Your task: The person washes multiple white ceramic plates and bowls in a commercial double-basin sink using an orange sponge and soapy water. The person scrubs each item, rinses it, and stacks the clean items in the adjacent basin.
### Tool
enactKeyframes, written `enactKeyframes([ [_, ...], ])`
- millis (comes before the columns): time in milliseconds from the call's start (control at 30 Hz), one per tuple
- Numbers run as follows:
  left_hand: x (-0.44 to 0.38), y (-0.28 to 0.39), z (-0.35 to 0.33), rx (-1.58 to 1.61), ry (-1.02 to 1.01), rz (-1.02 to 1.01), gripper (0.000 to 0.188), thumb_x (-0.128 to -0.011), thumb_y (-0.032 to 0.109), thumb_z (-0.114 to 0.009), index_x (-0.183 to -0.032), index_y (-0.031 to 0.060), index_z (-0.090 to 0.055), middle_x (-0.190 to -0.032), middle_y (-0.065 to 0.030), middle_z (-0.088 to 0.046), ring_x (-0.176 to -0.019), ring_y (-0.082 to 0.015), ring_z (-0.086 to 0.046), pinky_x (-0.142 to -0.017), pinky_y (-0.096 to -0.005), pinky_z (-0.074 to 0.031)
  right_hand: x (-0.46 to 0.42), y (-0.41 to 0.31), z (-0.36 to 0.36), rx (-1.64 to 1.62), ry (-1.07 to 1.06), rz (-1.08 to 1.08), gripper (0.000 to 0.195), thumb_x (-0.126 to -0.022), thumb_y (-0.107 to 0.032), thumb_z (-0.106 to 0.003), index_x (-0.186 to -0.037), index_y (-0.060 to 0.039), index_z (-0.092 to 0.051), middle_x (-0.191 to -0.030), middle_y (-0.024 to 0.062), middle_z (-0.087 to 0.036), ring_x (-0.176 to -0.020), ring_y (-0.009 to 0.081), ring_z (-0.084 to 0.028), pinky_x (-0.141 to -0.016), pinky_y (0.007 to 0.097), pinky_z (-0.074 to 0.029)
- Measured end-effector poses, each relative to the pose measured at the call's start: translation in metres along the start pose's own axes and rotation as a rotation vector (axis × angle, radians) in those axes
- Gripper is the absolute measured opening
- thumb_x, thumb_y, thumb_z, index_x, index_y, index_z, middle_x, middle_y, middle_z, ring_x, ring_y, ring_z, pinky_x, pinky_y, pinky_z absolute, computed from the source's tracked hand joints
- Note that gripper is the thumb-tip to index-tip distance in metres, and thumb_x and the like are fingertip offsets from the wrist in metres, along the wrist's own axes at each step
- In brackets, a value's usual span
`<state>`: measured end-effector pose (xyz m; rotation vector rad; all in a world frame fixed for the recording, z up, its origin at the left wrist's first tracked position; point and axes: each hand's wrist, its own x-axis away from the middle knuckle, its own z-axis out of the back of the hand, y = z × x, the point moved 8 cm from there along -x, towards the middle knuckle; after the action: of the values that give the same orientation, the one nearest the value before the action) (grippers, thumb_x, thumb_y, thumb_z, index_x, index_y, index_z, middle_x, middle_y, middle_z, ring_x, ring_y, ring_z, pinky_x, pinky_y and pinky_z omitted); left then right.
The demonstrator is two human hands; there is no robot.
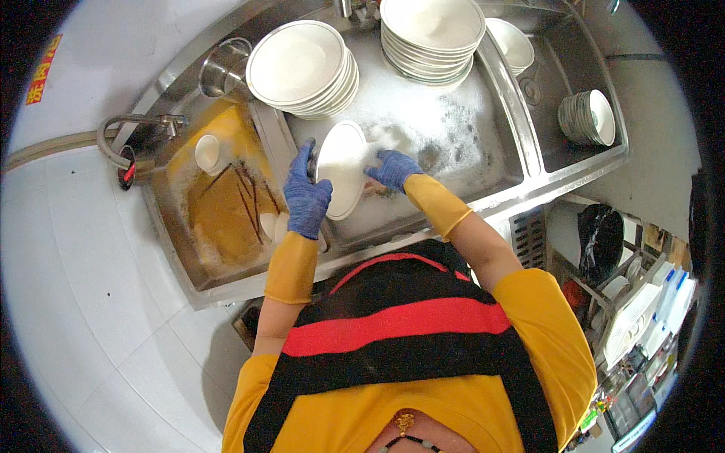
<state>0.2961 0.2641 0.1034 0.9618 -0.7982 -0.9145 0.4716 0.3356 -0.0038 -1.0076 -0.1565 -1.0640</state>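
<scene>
Blue-and-yellow gloves cover both of my hands. My left hand (308, 189) grips the left edge of a white oval dish (341, 170), held tilted over the middle basin of a steel sink. Close to the dish's right edge is my right hand (393, 170), its fingertips blurred by foam; whether it holds something cannot be told. Soapy water (453, 122) fills the middle basin. Behind the dish stands a stack of white bowls or deep plates (297, 65), and a taller stack of white plates (433, 28) is further right.
The left basin holds brownish water, chopsticks (246, 212) and a small white cup (207, 152). A steel container (221, 68) stands behind it, near a curved faucet (122, 120). In the right basin are stacked bowls (586, 118) and a white bowl (510, 45). A metal divider (512, 107) separates the basins.
</scene>
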Motion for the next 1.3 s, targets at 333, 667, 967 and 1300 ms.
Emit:
enactKeyframes([
  [333, 0.006, 0.078, 0.019, 0.261, -0.2, -0.246, 0.065, -0.064, 0.003, -0.052, -0.128, 0.0001, -0.045, -0.122, -0.014, -0.052, -0.11, -0.0216, -0.051, -0.096, -0.0331, -0.038, 0.018, -0.029, 0.05, -0.544, 0.185, 0.099, 0.056, -0.076, -0.045, -0.067, -0.107, 0.0014, -0.061, -0.098, 0.0175, -0.065, -0.091, 0.0248, -0.062, -0.08, 0.0326, -0.048],
  [667, -0.003, 0.089, -0.06, 0.596, -0.211, -0.009, 0.056, -0.091, 0.039, -0.049, -0.128, -0.0019, -0.042, -0.125, -0.0156, -0.05, -0.114, -0.0261, -0.05, -0.095, -0.0394, -0.042, 0.073, 0.075, 0.117, -1.276, 0.134, 0.034, 0.05, -0.078, -0.033, -0.07, -0.11, 0.0032, -0.058, -0.095, 0.0099, -0.065, -0.083, 0.0178, -0.06, -0.073, 0.0297, -0.049],
  [967, 0.015, 0.012, -0.139, 0.627, -0.101, 0.469, 0.045, -0.093, 0.034, -0.048, -0.128, 0.0062, -0.045, -0.122, -0.0118, -0.053, -0.109, -0.0251, -0.054, -0.088, -0.0416, -0.048, 0.039, 0.351, 0.318, -1.41, 0.768, -0.166, 0.037, -0.081, -0.015, -0.065, -0.111, 0.0029, -0.053, -0.098, 0.0167, -0.063, -0.077, 0.0288, -0.065, -0.056, 0.0397, -0.057],
  [1300, 0.029, 0.026, -0.136, 0.542, -0.002, 0.467, 0.043, -0.092, 0.03, -0.051, -0.126, 0.0042, -0.048, -0.118, -0.0108, -0.056, -0.102, -0.0223, -0.057, -0.084, -0.0368, -0.049, -0.085, 0.412, 0.342, -1.47, 0.584, -0.543, 0.031, -0.085, -0.016, -0.056, -0.113, -0.0029, -0.049, -0.093, 0.021, -0.063, -0.075, 0.034, -0.066, -0.061, 0.0469, -0.058],
])
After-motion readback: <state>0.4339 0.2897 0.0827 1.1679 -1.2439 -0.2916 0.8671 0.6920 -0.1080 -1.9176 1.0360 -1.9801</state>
